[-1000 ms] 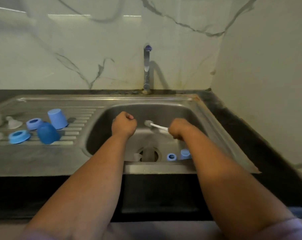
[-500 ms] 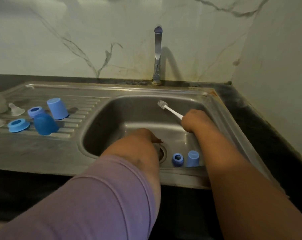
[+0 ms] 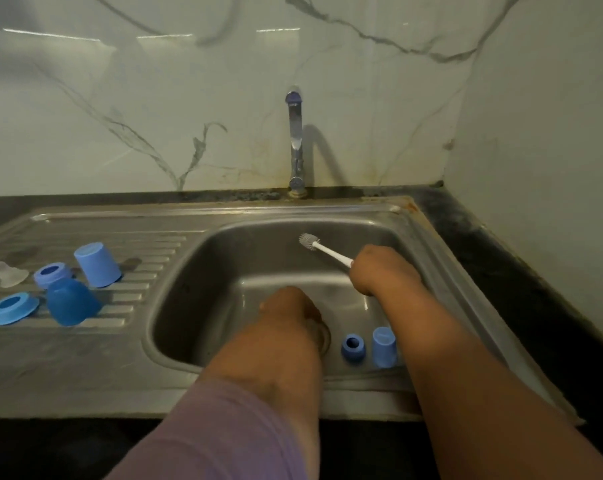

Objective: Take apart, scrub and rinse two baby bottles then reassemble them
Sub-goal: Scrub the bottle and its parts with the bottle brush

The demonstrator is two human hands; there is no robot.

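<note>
Below, left hand [image 3: 289, 310] at drain [image 3: 322, 336], grasp indiscernible; blue collar [image 3: 352, 346] just rightward; right hand [image 3: 379, 270] clasps brush [image 3: 322, 247].

No legible text, label, brand, number or sign appears on any surface or item in the head view.

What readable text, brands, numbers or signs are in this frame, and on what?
None can be read.
Blue caps and rings on the drainboard: plain, no print visible.
Two blue pieces in the basin: no markings seen.
Brush in the right hand: white handle, no label visible.
Tap: no legible mark; its blue top is too blurred to tell.
</note>
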